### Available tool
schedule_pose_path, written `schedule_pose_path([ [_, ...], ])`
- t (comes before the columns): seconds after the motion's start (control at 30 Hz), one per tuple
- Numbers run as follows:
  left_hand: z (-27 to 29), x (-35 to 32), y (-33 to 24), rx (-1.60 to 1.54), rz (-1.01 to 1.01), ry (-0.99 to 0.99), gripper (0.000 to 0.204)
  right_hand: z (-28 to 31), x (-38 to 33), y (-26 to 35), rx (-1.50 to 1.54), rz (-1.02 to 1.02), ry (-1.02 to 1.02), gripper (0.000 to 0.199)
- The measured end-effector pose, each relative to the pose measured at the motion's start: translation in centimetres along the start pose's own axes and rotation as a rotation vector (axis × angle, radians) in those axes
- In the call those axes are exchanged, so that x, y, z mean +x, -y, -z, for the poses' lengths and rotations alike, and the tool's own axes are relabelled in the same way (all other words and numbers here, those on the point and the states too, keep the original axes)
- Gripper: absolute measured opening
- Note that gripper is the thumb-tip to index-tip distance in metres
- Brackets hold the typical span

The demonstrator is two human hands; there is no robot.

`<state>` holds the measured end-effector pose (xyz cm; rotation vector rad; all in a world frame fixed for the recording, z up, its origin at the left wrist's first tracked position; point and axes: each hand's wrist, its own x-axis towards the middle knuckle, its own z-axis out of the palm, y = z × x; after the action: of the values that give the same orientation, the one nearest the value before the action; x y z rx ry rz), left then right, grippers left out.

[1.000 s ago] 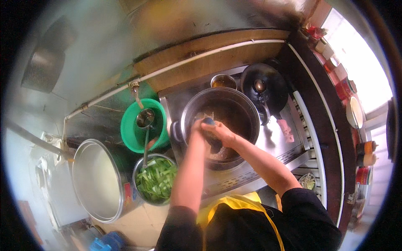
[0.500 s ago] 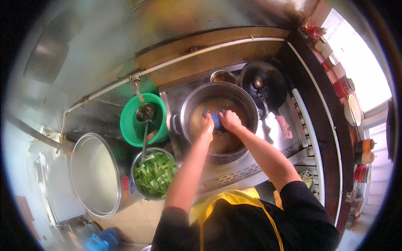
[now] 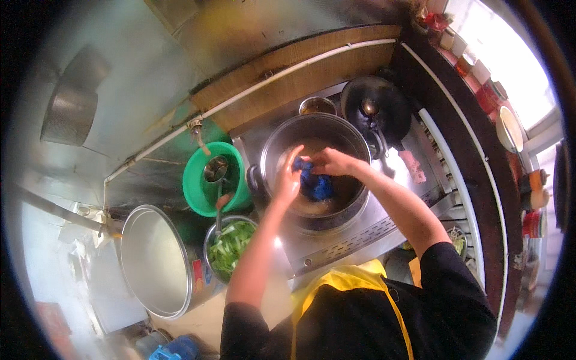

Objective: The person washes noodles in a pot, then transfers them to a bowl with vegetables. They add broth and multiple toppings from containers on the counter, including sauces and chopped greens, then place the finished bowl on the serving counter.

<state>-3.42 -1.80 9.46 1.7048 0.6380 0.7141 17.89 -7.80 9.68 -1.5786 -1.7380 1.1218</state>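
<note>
Over a large metal pot (image 3: 269, 141) on the stove, both my hands are at a wet, crumpled blue cloth (image 3: 318, 187). My left hand (image 3: 288, 179) is at the cloth's left side, its fingers stretched upward and apart from the thumb. From the right, my right hand (image 3: 333, 162) reaches in with bent fingers closed on the cloth's upper part; its fingertips are partly hidden. The cloth hangs loosely below the hands. Brownish, cloudy liquid (image 3: 309, 208) lies in the pot.
On the left are a green bucket (image 3: 192, 195) with a ladle (image 3: 216, 169), a bowl of cut green vegetables (image 3: 231, 249) and a tall metal pot (image 3: 155, 264). Behind stands a small pot (image 3: 317, 105). A black wok (image 3: 384, 102) and pink cloth (image 3: 412, 167) are at right.
The blue cloth was bunched tightly between both hands; now it is loosened and hangs lower. My left hand's fingers have straightened. The view has shifted slightly.
</note>
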Motion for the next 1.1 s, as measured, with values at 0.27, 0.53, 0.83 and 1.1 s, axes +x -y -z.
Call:
schedule_pose_path([
  [0.27, 3.6, -2.4, -1.5, 0.224, 0.002, -0.033, 0.034, 3.5, -3.4, 0.1, 0.300, 0.006, -0.133, 0.019],
  [0.53, 5.8, 0.2, -3.8, 0.235, -0.182, 0.003, 0.053, 6.8, -4.1, -1.2, 0.228, 0.109, -0.394, 0.022],
  [0.83, 1.2, 4.2, 4.9, 0.504, 0.231, -0.183, 0.063, -3.5, 3.8, -5.8, -0.592, -0.074, -0.121, 0.076],
  [1.1, -6.7, -3.6, 9.2, -1.197, 0.939, -0.512, 0.072, -8.5, 8.1, -8.6, -0.763, -0.351, 0.011, 0.083],
])
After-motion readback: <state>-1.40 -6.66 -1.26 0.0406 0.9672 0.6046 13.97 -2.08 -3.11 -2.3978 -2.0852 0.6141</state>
